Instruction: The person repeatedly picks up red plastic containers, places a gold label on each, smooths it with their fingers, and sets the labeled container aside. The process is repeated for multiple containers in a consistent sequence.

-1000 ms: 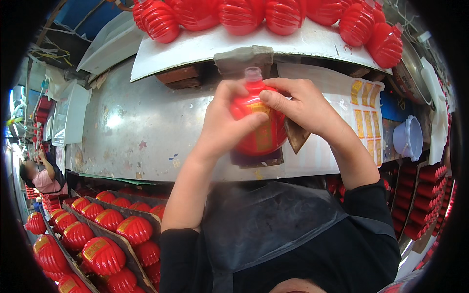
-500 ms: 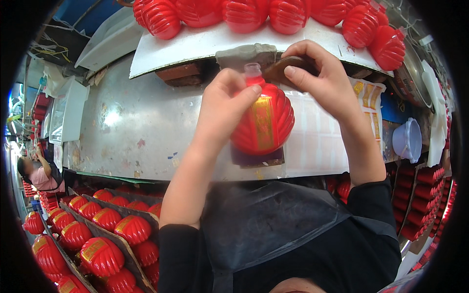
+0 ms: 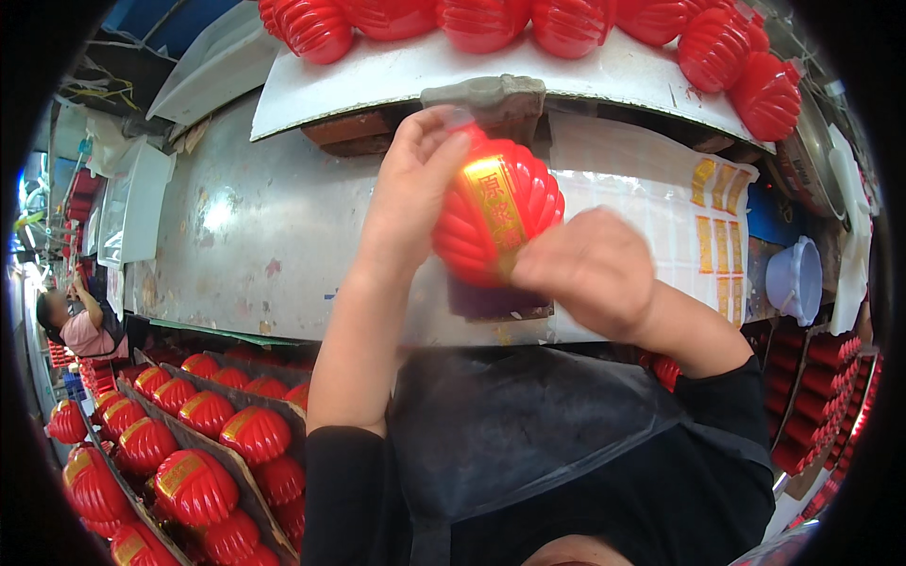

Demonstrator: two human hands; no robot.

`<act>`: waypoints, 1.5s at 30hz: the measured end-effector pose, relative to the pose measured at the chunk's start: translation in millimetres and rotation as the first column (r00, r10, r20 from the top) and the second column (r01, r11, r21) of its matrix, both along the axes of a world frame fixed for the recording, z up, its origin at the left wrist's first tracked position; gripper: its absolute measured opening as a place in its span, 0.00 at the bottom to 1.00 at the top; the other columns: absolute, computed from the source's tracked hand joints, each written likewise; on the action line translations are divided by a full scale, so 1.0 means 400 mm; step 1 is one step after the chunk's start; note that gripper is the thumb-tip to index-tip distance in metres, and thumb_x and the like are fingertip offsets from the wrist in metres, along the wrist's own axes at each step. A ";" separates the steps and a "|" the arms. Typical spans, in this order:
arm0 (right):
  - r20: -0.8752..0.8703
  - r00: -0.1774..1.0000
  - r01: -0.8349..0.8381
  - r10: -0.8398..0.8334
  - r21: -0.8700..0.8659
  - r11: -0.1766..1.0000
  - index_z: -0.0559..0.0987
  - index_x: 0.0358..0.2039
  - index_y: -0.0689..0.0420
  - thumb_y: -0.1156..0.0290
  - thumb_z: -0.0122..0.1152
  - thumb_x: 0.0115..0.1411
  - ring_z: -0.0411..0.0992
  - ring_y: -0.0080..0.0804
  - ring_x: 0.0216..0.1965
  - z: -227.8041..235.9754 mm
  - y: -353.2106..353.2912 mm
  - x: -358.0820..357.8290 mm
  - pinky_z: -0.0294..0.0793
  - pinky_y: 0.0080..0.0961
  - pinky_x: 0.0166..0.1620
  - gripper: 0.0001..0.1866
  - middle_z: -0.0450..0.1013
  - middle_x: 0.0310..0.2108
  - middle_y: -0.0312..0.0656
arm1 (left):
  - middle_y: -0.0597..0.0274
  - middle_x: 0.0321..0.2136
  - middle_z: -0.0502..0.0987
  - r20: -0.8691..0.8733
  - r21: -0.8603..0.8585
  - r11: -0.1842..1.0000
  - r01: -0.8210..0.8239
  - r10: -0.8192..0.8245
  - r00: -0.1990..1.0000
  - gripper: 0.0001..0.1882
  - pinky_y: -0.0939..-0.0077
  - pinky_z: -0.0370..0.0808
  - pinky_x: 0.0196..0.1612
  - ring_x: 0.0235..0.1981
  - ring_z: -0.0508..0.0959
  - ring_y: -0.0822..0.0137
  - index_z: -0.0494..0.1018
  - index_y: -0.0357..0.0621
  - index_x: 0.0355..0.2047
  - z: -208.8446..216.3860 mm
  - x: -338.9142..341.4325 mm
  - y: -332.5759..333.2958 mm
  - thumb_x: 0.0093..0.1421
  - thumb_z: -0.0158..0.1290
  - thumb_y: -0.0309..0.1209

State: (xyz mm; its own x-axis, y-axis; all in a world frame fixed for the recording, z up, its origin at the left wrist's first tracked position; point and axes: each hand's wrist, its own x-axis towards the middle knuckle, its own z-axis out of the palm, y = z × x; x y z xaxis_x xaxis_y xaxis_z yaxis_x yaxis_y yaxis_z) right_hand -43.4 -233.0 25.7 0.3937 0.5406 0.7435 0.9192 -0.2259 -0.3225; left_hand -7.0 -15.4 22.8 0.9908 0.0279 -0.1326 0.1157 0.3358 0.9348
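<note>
A grey metal-topped workbench [image 3: 274, 226] fills the middle of what I'm watching, and along its far side is a white board [image 3: 377, 85] bearing a row of red bottles [image 3: 483, 21]. A pale backing sheet [image 3: 613, 170] covers the bench's right part. Right in front of the person is the rounded, ribbed red bottle [image 3: 545, 184], its front facing up and its mouth end pointing away from them. The left hand [image 3: 401, 184] has that upper end in its grip, thumb and fingers closed around it. The right hand [image 3: 590, 269] is a blur to me: its fingers look bunched together at the bottle's lower right, and I can't tell whether they pinch anything or only press. A dark purple block [image 3: 495, 304] shows beneath the bottle's base end. Down the bottle's front runs a gold label [image 3: 493, 203], a little aslant; similar gold strips [image 3: 705, 243] sit at the sheet's outer end
</note>
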 end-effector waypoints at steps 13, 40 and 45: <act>-0.313 0.923 0.271 -0.225 0.112 0.956 0.81 0.51 0.61 0.80 0.68 0.62 0.82 0.37 0.40 -0.005 0.045 0.045 0.80 0.27 0.43 0.16 0.81 0.39 0.47 | 0.48 0.51 0.81 0.077 -0.112 0.994 0.006 0.003 0.997 0.14 0.66 0.81 0.57 0.51 0.82 0.64 0.73 0.37 0.53 0.007 -0.045 0.004 0.75 0.54 0.35; -0.513 0.853 0.042 0.098 0.255 0.966 0.83 0.49 0.64 0.80 0.67 0.64 0.78 0.23 0.42 0.140 0.191 -0.025 0.78 0.23 0.47 0.12 0.82 0.41 0.41 | 0.56 0.47 0.82 0.319 0.043 0.881 -0.471 0.435 0.842 0.11 0.72 0.76 0.57 0.51 0.79 0.70 0.74 0.34 0.52 0.130 -0.356 0.053 0.71 0.57 0.24; -0.447 0.877 -0.092 0.174 0.200 0.975 0.83 0.49 0.63 0.79 0.66 0.65 0.79 0.27 0.42 0.162 0.240 -0.096 0.77 0.22 0.47 0.12 0.81 0.40 0.44 | 0.57 0.47 0.82 0.412 0.020 0.833 -0.553 0.497 0.764 0.11 0.74 0.76 0.57 0.50 0.79 0.71 0.74 0.34 0.51 0.141 -0.445 0.084 0.71 0.57 0.24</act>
State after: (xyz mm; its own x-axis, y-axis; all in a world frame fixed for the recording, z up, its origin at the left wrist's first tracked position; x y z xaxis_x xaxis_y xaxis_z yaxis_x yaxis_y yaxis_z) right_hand -82.0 -136.8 90.4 0.6458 0.4959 0.5805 0.6754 -0.0166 -0.7372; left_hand -184.9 18.1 79.3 0.7854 0.5479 0.2882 -0.4090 0.1098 0.9059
